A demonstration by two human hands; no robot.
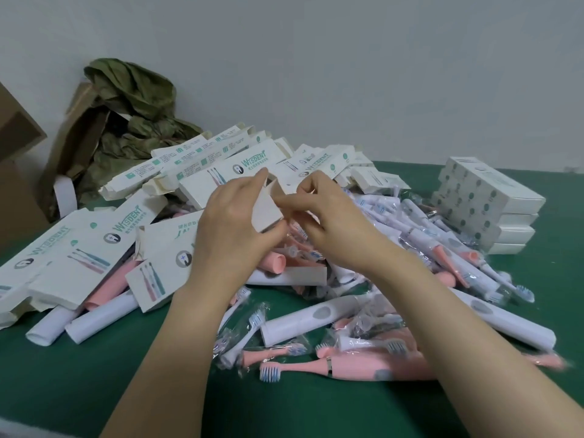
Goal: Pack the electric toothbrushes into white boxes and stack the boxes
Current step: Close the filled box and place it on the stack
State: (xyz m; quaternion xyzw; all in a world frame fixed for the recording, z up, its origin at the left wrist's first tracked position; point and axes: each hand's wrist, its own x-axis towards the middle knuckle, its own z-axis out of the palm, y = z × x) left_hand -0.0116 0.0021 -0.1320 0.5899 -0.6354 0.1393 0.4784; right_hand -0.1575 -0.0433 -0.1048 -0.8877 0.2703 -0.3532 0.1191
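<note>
Two hands: the left hand (230,229) and the right hand (335,226) meet above the middle of the heap, both on one white box (267,210).
White box: held off the table and tilted, its open end pointing to 12 o'clock; from where I stand I cannot tell whether a toothbrush is inside.
Left fingers (257,178): curled round the box from its 9 o'clock side, with the forefinger up at the open end and the thumb clamped under the lower corner.
Right fingers (297,202): drawn together in a pinch at the box's 3 o'clock edge; what they nip there is too small to tell.
Stack of boxes (486,203): at 2 o'clock from the hands and well apart from them, closed white boxes lying four layers high.
Loose boxes (218,172): a jumbled pile printed with green lettering, spread from 8 o'clock round to 1 o'clock behind the hands.
Toothbrushes (303,320): white and pink handles heaped from 3 o'clock down to 6 o'clock, under and beside the forearms, mixed with brush heads (235,346) in clear wrappers.
Table (94,384): green surface, showing at 7 o'clock and at 4 o'clock.
Far corner: at 10 o'clock a camouflage cloth (136,121) lies over a brown carton (79,121) against the wall (347,74).
</note>
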